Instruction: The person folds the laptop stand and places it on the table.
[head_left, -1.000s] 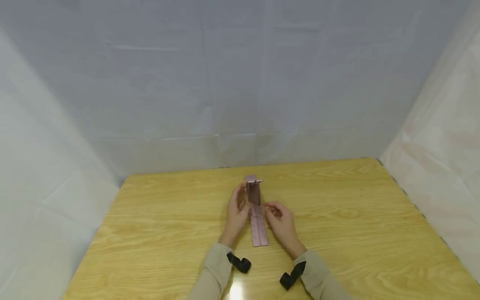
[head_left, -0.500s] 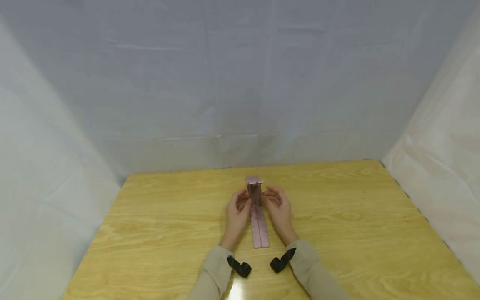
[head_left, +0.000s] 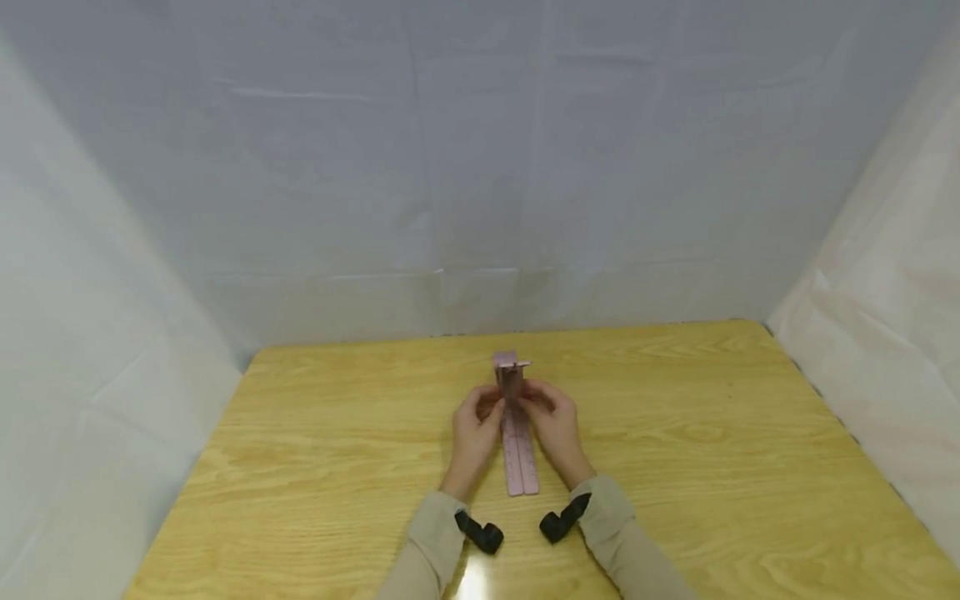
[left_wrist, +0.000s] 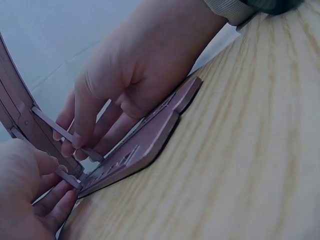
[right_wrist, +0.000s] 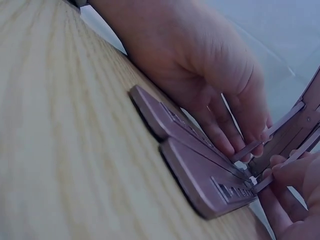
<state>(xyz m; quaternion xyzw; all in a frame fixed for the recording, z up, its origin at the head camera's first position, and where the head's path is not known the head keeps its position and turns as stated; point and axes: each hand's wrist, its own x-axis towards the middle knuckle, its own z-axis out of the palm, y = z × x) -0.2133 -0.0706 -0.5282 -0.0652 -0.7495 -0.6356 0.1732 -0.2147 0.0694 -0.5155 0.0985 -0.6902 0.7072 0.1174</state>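
Observation:
A pink metal folding stand is on the table, its two-bar base flat and its back part raised. Slots run along the base. My left hand is at its left side. In the left wrist view that hand's thumb and fingers pinch one thin support strut near the base. My right hand is at the right side. It pinches the other strut in the same way. Seen from the right wrist, both struts slope between the raised part and the base. Fingers partly hide the strut ends.
A yellow wood-grain table lies under the stand. White sheeting rises behind it and along both sides. Black wrist cameras sit on both cuffs.
My right hand has moved inward and slightly forward, from beside the base to the right strut, where it now pinches. The left hand stays at the left strut; the stand has hardly moved.

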